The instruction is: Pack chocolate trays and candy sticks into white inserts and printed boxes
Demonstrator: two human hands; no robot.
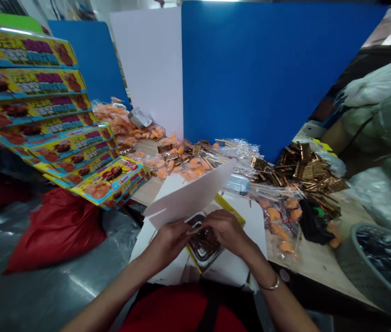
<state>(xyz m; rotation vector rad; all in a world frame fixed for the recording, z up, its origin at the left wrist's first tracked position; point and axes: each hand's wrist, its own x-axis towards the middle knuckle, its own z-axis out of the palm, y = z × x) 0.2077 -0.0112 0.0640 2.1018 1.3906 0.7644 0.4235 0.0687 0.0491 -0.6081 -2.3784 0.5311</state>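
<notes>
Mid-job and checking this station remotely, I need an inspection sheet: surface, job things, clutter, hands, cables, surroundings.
Surface: wooden table, partly covered
Job's things: dark tray amid white card flaps
Clutter: wrapped orange pieces, gold packets
Hands: left hand and right hand over the tray, fingers at a thin pale strip; grip unclear
Cables: none clearly seen
Surroundings: blue panel behind, stacked yellow boxes left, red sack below, grey basket right

Two hands [170,240] [227,229], one bracelet [273,285], one basket [364,268]
</notes>
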